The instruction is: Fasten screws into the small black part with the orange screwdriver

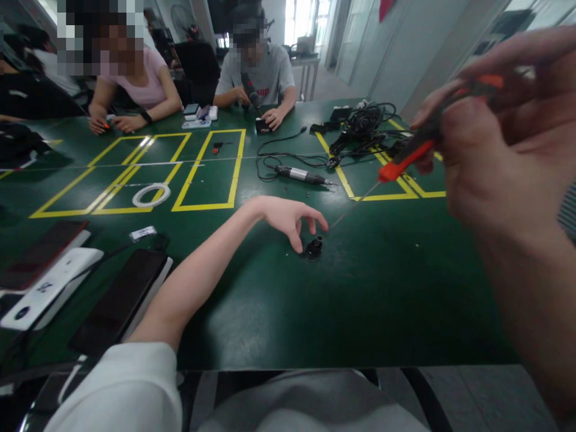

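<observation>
My right hand (490, 132), large and close at the right, is wrapped round the black-and-orange handle of a screwdriver (411, 157). Its thin shaft slants down and left, with the tip near my left fingertips in the picture; whether they touch I cannot tell. My left hand (290, 219) reaches over the table from the left, fingers curved and apart with nothing visible between them. Just by its thumb and fingertips, a small black round part (314, 248) with a short raised neck stands on the green tabletop (360, 300).
Beyond my left hand lies a corded electric screwdriver (299, 174). A cable heap (364, 123) sits at the back right. To the left are a white tape roll (151, 195), a dark phone (121, 300) and a white power bank (54, 288). Two people work across the table.
</observation>
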Demonstrator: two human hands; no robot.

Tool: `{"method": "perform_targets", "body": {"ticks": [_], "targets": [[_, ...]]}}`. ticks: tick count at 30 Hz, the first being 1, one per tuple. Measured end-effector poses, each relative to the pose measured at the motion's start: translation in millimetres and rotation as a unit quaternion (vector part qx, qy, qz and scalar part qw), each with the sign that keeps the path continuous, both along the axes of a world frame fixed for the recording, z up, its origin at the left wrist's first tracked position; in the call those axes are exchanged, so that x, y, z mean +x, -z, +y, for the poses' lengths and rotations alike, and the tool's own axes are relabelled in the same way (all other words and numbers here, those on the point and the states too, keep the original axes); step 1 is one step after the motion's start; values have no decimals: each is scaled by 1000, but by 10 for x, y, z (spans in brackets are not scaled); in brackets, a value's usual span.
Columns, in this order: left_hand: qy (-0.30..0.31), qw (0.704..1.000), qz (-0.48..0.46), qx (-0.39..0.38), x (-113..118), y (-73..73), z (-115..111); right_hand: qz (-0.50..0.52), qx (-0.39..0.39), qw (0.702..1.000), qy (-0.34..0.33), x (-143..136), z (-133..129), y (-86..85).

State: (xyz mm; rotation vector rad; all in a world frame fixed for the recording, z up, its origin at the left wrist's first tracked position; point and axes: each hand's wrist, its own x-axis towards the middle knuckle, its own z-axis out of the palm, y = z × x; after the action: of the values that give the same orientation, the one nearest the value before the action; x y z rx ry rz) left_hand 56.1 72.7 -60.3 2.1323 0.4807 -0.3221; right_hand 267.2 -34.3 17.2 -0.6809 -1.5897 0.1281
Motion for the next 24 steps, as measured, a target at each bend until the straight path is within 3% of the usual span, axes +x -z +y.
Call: {"method": "perform_targets", "body": {"ticks": [2,6,11,18,24], "targets": [[33,996,-32,-79,32,152,30,-34,-11,999,-11,-109,-118,75],[46,987,-68,-140,80,319,19,-108,-17,994,-28,-229,-188,202],[59,980,-66,-177,94,358,37,-174,-21,983,-57,-288,-178,298],[80,981,-63,-164,81,363,82,-264,-5,964,-37,-293,-170,335],[84,974,-57,-204,48,413,110,-259,-16,965,-32,-307,-159,327]]}}
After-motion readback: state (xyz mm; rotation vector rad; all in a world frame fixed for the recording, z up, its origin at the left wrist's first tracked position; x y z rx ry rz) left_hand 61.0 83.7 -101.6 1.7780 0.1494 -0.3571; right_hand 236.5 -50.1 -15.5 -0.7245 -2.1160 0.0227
